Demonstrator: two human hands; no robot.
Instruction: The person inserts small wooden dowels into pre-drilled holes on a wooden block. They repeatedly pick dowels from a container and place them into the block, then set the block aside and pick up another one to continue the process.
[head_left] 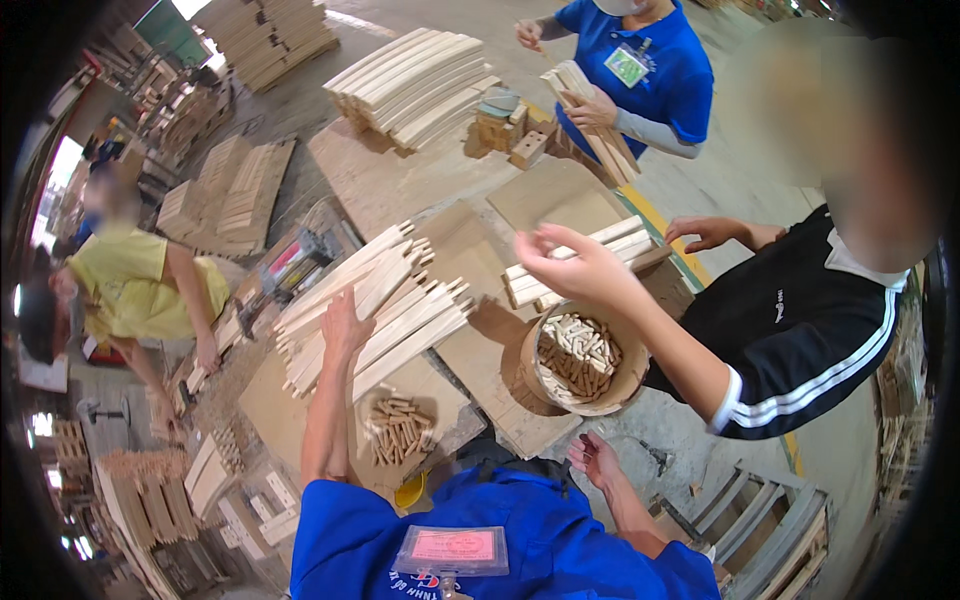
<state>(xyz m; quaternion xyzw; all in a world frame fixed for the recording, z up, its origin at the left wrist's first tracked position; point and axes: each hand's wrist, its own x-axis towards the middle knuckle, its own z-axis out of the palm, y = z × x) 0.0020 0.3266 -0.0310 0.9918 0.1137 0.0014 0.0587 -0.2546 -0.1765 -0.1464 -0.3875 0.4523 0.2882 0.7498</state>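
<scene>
My left hand (346,325) rests, fingers spread, on a stack of pale wooden slats (395,305) with narrow tenon ends. My right hand (597,460) hangs low beside my body, palm turned up and fingers loosely apart; I see nothing held in it. Near my left forearm lies a pile of short wooden dowels (400,430) on a board. A round tub (530,365) holding more dowels stands right of the slats, above my right hand. A co-worker in a black top with white stripes reaches an arm (640,310) over the tub.
Another bundle of slats (590,262) lies beyond the tub. Across the table a co-worker in blue holds wooden pieces (592,120) near a tall stack of curved slats (415,85). To the left, a person in yellow (150,290) bends over wood. A grey slatted rack (745,525) stands lower right.
</scene>
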